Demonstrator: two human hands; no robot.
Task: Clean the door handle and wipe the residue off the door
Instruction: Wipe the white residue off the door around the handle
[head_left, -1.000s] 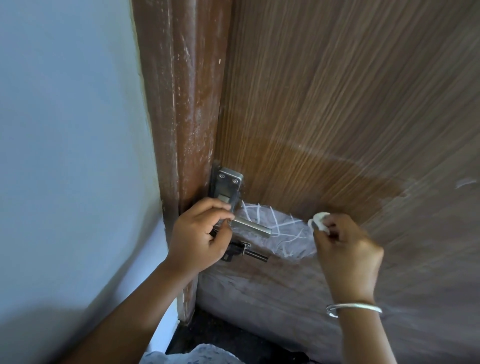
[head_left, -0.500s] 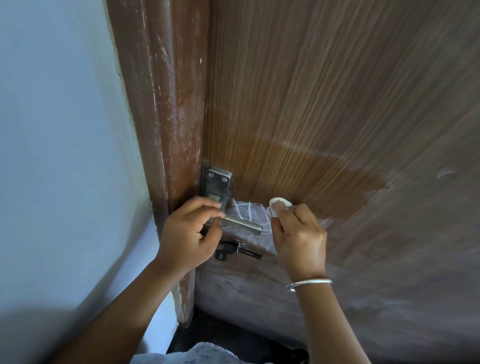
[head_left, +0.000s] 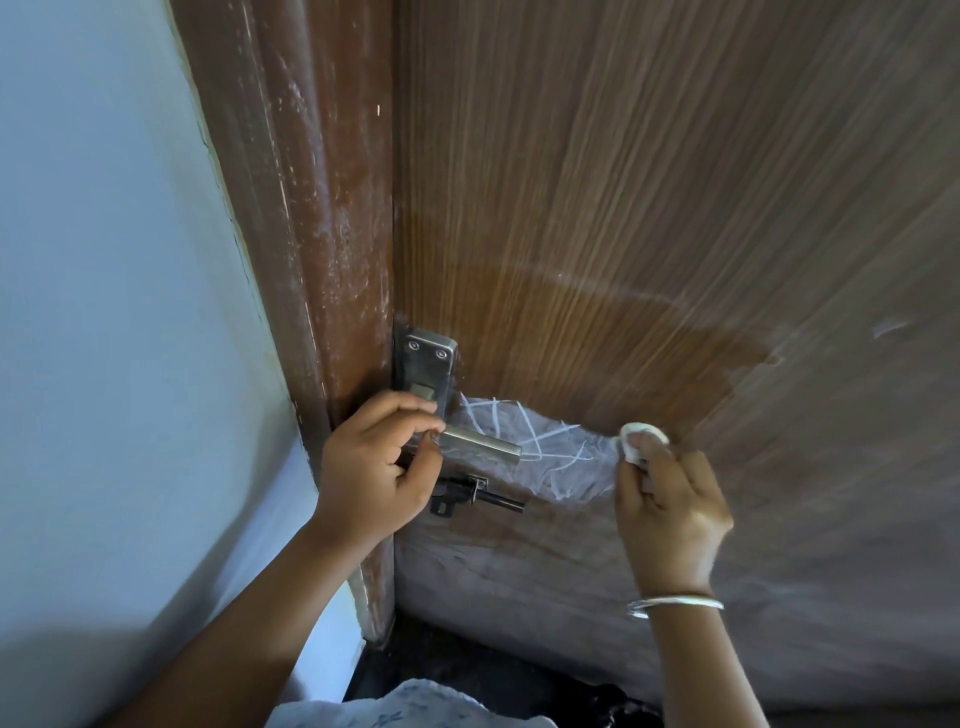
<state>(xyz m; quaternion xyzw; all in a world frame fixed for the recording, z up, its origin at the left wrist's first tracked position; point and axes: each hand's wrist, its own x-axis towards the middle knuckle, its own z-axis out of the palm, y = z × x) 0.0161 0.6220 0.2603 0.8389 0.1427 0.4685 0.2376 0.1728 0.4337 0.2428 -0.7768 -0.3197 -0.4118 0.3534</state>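
A steel lever door handle (head_left: 480, 443) on its plate (head_left: 426, 369) sits at the left edge of the brown wooden door (head_left: 649, 182). My left hand (head_left: 374, 462) grips the base of the lever. White scribbled residue (head_left: 540, 452) and a hazy film cover the door just right of the handle. My right hand (head_left: 670, 499) pinches a small white pad (head_left: 636, 441) and presses it on the door at the right end of the residue. A darker, wiped patch (head_left: 597, 353) lies above the residue.
A black key (head_left: 478, 496) sticks out of the lock below the lever. The scuffed brown door frame (head_left: 311, 260) and a pale blue wall (head_left: 114, 312) are on the left. Dull film covers the lower door (head_left: 571, 582). A silver bangle (head_left: 675, 605) circles my right wrist.
My right hand with the pad swept left to the handle, then back right to the end of the residue. My left hand kept its grip on the lever.
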